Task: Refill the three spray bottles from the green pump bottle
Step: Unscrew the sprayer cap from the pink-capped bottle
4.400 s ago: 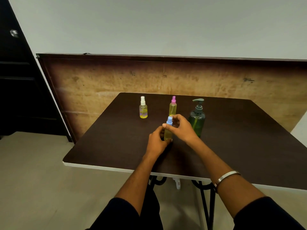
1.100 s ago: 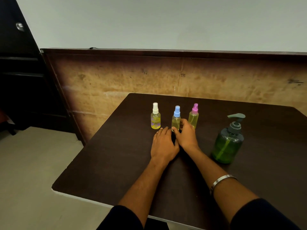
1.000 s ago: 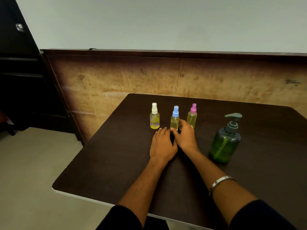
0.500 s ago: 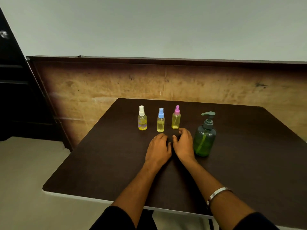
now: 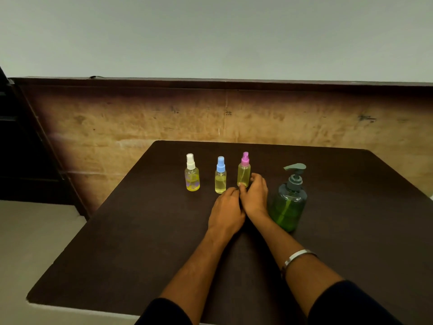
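Dark brown tabletop (image 5: 140,242): right hand (image 5: 255,198) fingers seemingly touch the pink-capped clear spray bottle (image 5: 244,171), left hand (image 5: 226,213) relaxed; a nudge could topple it.

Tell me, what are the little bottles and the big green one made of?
The three spray bottles look like clear glossy plastic: yellow liquid shows through them. Their caps look like matte coloured plastic. The green pump bottle seems to be tinted see-through plastic, since its tube shows inside. Its grey pump looks like dull plastic.
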